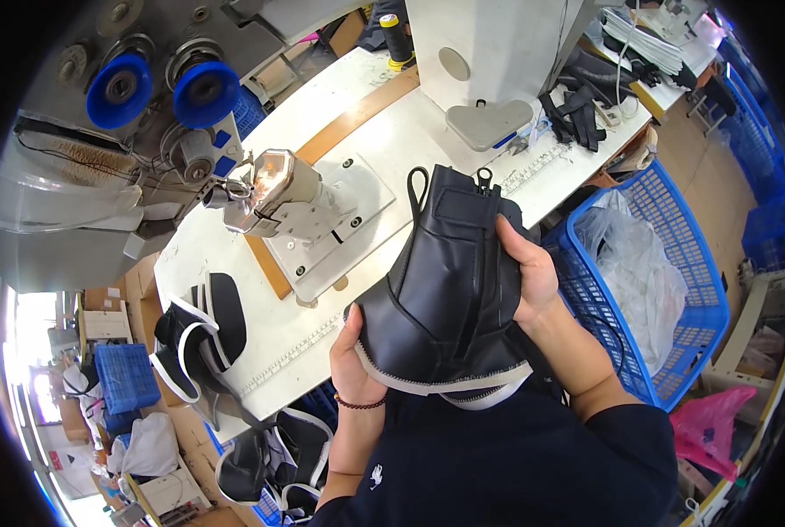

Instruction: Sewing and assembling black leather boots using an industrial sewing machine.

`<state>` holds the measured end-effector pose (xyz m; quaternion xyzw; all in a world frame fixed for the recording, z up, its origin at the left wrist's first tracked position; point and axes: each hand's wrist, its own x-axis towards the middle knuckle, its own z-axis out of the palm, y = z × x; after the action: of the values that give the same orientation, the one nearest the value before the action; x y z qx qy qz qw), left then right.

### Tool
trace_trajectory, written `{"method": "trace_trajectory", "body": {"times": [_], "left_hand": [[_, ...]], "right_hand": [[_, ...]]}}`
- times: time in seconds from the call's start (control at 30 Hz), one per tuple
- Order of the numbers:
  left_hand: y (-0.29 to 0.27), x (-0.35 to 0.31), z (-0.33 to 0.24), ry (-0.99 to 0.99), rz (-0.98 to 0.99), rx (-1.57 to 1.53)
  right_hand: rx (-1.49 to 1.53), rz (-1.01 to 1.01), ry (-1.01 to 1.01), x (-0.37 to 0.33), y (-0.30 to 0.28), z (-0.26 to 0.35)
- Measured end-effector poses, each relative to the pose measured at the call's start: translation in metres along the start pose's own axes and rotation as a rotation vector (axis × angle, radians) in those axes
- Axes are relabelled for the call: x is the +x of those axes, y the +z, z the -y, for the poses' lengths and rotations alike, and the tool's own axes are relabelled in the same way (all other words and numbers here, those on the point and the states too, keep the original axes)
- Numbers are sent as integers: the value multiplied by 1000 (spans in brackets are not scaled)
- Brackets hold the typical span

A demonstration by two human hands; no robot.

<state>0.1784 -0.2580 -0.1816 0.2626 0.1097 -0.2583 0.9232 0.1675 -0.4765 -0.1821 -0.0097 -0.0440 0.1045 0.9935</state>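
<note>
Between my two hands is a black boot upper [436,294], held up in front of my body near the table's front edge. It has a zipper along its side, a pull loop at the top and a pale stitched strip round its open lower edge. My left hand [356,362] grips the lower left of the upper, thumb on the outside. My right hand [531,274] clasps its right side near the zipper, thumb up. The fingers of both hands are mostly hidden behind the upper. Beyond it, the metal post of a sewing machine [278,198] rises from the white table [322,342].
Several more black uppers [201,338] with white edging lie on the table's left corner, and others [278,457] sit below it. A blue basket [673,237] with clear plastic bags stands at the right. Blue thread wheels [206,92] hang on the machine, upper left. Black straps [577,119] lie at the far right.
</note>
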Motion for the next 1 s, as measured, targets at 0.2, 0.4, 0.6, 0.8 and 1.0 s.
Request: {"method": "trace_trajectory", "body": {"times": [0.2, 0.4, 0.6, 0.8, 1.0], "left_hand": [[-1, 1, 0, 7, -16, -32], [-3, -1, 2, 14, -14, -76], [-5, 3, 0, 23, -29, 38], [-17, 8, -2, -8, -42, 19], [-17, 8, -1, -21, -40, -22]], "right_hand": [[-10, -9, -5, 0, 3, 2], [-34, -27, 0, -1, 1, 1], [-60, -51, -23, 1, 2, 0], [-110, -49, -16, 8, 1, 2], [-100, -79, 2, 9, -3, 0]]}}
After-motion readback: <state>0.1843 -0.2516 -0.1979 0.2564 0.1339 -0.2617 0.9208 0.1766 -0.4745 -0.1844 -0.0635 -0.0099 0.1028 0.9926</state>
